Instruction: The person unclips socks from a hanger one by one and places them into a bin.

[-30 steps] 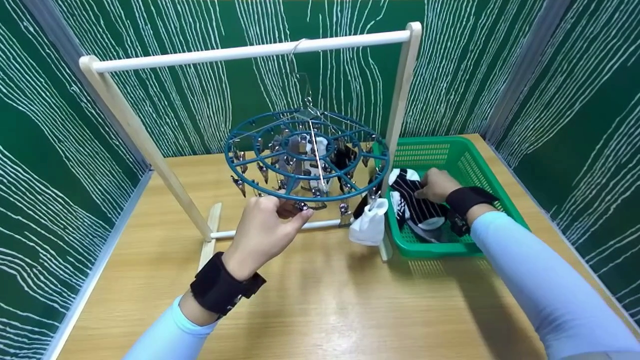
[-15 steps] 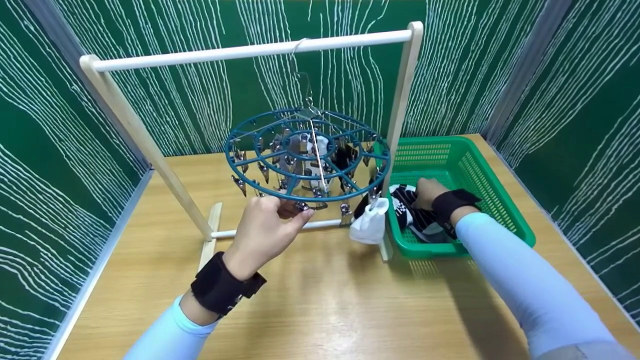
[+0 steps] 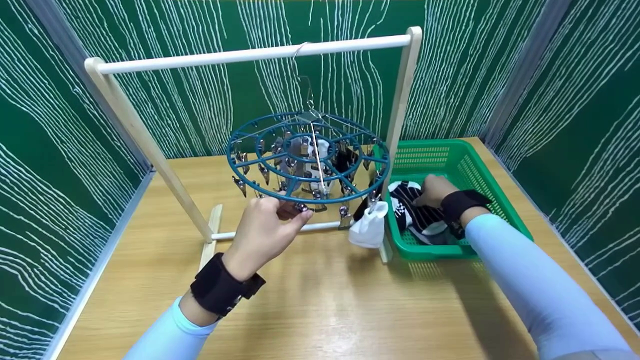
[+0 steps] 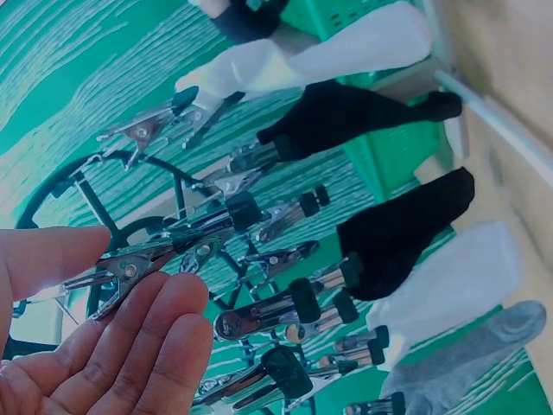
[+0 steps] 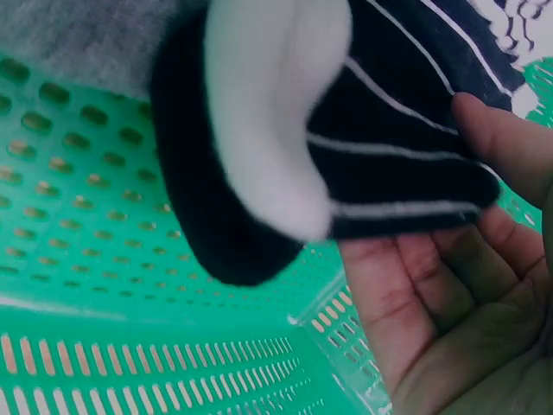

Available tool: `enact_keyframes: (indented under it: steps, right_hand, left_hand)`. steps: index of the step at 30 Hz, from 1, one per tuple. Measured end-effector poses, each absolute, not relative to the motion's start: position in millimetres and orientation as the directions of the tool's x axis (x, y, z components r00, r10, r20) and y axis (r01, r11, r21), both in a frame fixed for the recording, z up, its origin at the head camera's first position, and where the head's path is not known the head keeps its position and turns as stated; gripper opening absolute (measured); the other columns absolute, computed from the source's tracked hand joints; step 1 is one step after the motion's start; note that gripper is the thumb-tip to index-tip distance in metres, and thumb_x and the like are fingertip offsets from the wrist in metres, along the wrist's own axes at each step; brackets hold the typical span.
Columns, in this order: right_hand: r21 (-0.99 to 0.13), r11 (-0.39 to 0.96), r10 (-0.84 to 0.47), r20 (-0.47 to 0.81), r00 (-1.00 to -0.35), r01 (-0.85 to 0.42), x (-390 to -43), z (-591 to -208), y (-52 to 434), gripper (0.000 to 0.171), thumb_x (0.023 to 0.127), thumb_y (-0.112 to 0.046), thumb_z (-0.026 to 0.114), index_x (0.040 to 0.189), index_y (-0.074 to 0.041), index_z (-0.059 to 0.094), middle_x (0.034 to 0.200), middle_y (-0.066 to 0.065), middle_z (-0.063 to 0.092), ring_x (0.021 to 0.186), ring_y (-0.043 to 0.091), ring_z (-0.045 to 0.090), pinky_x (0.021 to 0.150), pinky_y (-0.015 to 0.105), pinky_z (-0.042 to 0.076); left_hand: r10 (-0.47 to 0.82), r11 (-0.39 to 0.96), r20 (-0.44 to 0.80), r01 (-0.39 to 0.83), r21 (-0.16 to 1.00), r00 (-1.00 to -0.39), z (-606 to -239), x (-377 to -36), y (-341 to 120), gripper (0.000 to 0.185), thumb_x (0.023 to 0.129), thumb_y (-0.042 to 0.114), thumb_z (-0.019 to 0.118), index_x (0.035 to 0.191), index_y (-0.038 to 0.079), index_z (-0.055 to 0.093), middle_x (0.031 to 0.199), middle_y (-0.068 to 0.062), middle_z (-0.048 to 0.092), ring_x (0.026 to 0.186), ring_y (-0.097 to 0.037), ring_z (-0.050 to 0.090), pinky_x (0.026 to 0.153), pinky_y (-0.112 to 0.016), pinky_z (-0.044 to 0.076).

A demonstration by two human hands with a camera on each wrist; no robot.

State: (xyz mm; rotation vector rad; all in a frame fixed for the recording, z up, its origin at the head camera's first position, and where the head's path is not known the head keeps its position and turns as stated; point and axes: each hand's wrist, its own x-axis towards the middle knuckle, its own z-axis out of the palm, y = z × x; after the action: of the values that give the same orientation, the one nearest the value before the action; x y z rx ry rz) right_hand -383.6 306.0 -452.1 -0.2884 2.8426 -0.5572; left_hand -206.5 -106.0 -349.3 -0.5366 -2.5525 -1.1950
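My left hand [image 3: 265, 230] is at the near rim of a round blue clip hanger [image 3: 295, 196]. Its thumb and fingers pinch a metal clip [image 4: 130, 271], which has no cloth in it in the left wrist view. Over the green basket [image 3: 515, 225], my right hand [image 3: 434, 191] pinches a black sock [image 5: 397, 169] with thin white stripes and a white patch. Other dark socks and a grey one [image 5: 78, 39] lie around it in the basket. On the hanger, a white sock [image 3: 369, 227] hangs at the right, with black, white and grey socks farther back.
The hanger's hook goes over the white bar [image 3: 250, 55] of a wooden stand, whose right post [image 3: 402, 90] stands close to the basket. Several clips [image 3: 240, 185] dangle around the rings. Green walls enclose the wooden table [image 3: 310, 310].
My right hand has dipped slightly in the basket and risen a little, and the striped sock has shifted with it. My left hand keeps its hold on the clip.
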Motion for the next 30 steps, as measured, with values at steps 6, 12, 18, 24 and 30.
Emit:
enact_keyframes:
  steps: [6, 12, 18, 24, 30]
  right_hand:
    - [-0.434, 0.895, -0.209, -0.209, -0.955, -0.101, -381, -438, 313, 0.028, 0.099, -0.020, 0.078, 0.091, 0.007, 0.078, 0.074, 0.016, 0.073, 0.053, 0.015, 0.061, 0.052, 0.030, 0.052]
    - [-0.454, 0.881, -0.219, -0.143, -0.965, -0.133, -373, -421, 318, 0.033, 0.102, -0.019, 0.075, 0.116, 0.011, 0.078, 0.106, 0.032, 0.078, 0.077, 0.030, 0.073, 0.064, 0.035, 0.057]
    - [-0.528, 0.837, -0.207, -0.065, -0.976, -0.143, -359, -392, 315, 0.035, 0.105, -0.022, 0.073, 0.119, 0.010, 0.077, 0.108, 0.029, 0.079, 0.085, 0.029, 0.075, 0.076, 0.044, 0.063]
    - [-0.579, 0.797, -0.179, 0.042, -0.983, -0.170, -343, -360, 309, 0.037, 0.106, -0.029, 0.074, 0.122, 0.004, 0.078, 0.113, 0.024, 0.080, 0.087, 0.019, 0.076, 0.074, 0.029, 0.062]
    - [-0.570, 0.793, -0.149, 0.158, -0.976, -0.213, -324, -337, 305, 0.032, 0.105, -0.032, 0.075, 0.117, -0.004, 0.081, 0.110, 0.017, 0.082, 0.086, 0.012, 0.073, 0.069, 0.018, 0.054]
  left_hand:
    - [0.214, 0.588, 0.378, 0.428, 0.686, -0.901, -348, -206, -106, 0.014, 0.095, 0.019, 0.086, 0.097, 0.005, 0.085, 0.085, -0.005, 0.082, 0.080, -0.019, 0.078, 0.083, -0.044, 0.064]
    - [0.208, 0.583, 0.361, 0.411, 0.700, -0.909, -348, -206, -107, 0.014, 0.096, 0.019, 0.086, 0.098, 0.006, 0.085, 0.086, -0.005, 0.082, 0.080, -0.018, 0.078, 0.081, -0.042, 0.064]
    - [0.216, 0.580, 0.374, 0.426, 0.694, -0.902, -348, -207, -107, 0.014, 0.096, 0.020, 0.086, 0.099, 0.006, 0.085, 0.086, -0.004, 0.082, 0.079, -0.017, 0.078, 0.079, -0.041, 0.065]
    - [0.215, 0.580, 0.380, 0.431, 0.691, -0.900, -348, -207, -108, 0.014, 0.096, 0.020, 0.085, 0.098, 0.006, 0.085, 0.085, -0.004, 0.082, 0.079, -0.017, 0.078, 0.079, -0.041, 0.064]
    - [0.217, 0.578, 0.396, 0.444, 0.685, -0.892, -348, -206, -108, 0.012, 0.095, 0.018, 0.086, 0.097, 0.006, 0.085, 0.083, -0.004, 0.082, 0.077, -0.017, 0.078, 0.078, -0.042, 0.064]
